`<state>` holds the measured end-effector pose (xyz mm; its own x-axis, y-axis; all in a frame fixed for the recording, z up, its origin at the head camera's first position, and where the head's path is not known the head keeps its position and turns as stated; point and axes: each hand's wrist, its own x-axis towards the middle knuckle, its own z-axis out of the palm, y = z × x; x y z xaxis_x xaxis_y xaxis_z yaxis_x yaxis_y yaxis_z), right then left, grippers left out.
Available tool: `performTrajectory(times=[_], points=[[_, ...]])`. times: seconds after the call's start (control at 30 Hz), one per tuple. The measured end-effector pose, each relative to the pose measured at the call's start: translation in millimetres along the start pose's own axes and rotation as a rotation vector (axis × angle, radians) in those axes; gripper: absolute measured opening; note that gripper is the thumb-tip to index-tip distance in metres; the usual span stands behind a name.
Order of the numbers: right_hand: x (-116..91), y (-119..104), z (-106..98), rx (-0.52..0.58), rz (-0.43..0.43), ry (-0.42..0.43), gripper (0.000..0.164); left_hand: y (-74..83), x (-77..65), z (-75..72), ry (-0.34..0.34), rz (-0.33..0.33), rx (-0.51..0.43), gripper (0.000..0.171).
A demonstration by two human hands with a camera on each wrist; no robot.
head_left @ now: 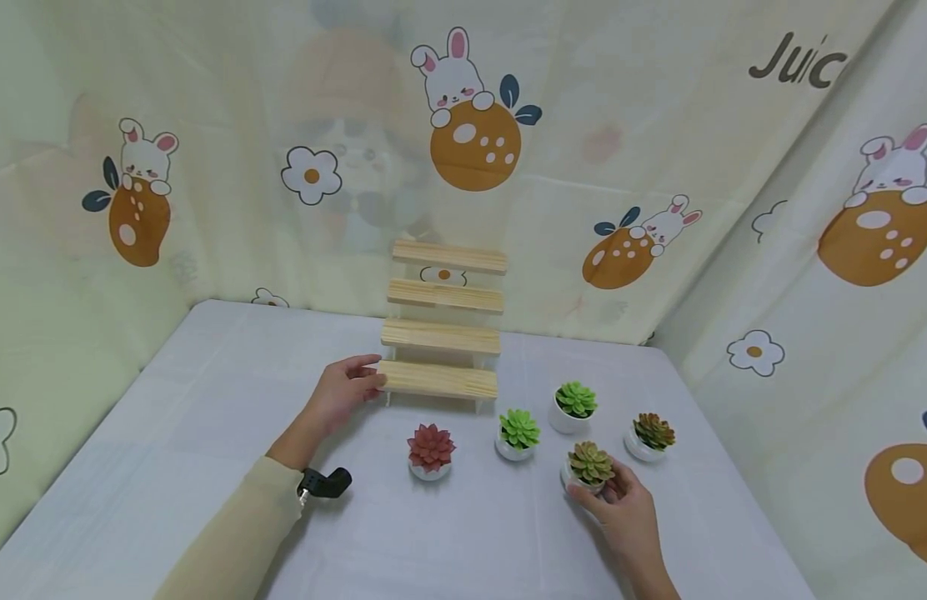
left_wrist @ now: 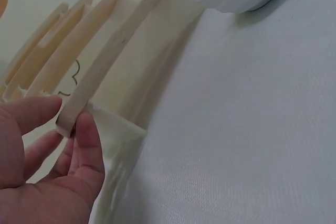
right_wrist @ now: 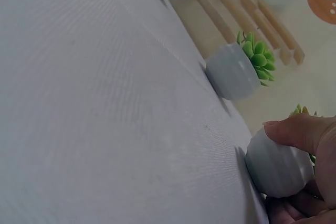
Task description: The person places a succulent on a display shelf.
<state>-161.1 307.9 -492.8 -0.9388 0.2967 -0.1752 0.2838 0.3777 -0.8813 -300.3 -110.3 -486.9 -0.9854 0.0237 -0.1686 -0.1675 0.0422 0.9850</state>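
A four-step wooden display stand [head_left: 438,379] stands at the back of the table, its steps bare. My left hand [head_left: 343,390] grips the left end of its lowest step; the left wrist view shows thumb and fingers around that wooden end [left_wrist: 94,82]. On the right, my right hand [head_left: 627,508] holds a white pot with an olive-green succulent [head_left: 591,463], fingers and thumb at the pot's sides. In the right wrist view this white pot [right_wrist: 275,166] appears to rest on the cloth. A bright green potted succulent [head_left: 519,430] and a red one [head_left: 431,448] stand to its left.
Another green potted succulent [head_left: 574,404] stands behind the held one, and a brownish potted succulent [head_left: 651,435] to the right. White cloth covers the table [head_left: 463,550]. A printed curtain [head_left: 231,108] hangs close behind the stand and along both sides.
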Motion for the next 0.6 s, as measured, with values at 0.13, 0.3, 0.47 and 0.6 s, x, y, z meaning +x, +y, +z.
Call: performTrajectory(times=[0.13,0.3,0.47,0.6], points=[[0.0,1.3,0.6,-0.032,-0.01,0.008,0.09,-2.2,1.5,-3.0,-0.026,0.008,0.015,0.05],[-0.7,1.5,1.7,-0.049,-0.014,0.023,0.088,-2.7,0.9,-5.3,-0.045,0.015,0.015,0.05],[-1.1,2.9,1.3,-0.049,-0.028,0.029,0.089,-4.5,2.1,-5.3,-0.055,0.021,-0.036,0.05],[-1.4,3.9,1.5,-0.052,-0.036,0.043,0.088,-5.4,3.2,-5.1,-0.061,0.025,-0.061,0.05]])
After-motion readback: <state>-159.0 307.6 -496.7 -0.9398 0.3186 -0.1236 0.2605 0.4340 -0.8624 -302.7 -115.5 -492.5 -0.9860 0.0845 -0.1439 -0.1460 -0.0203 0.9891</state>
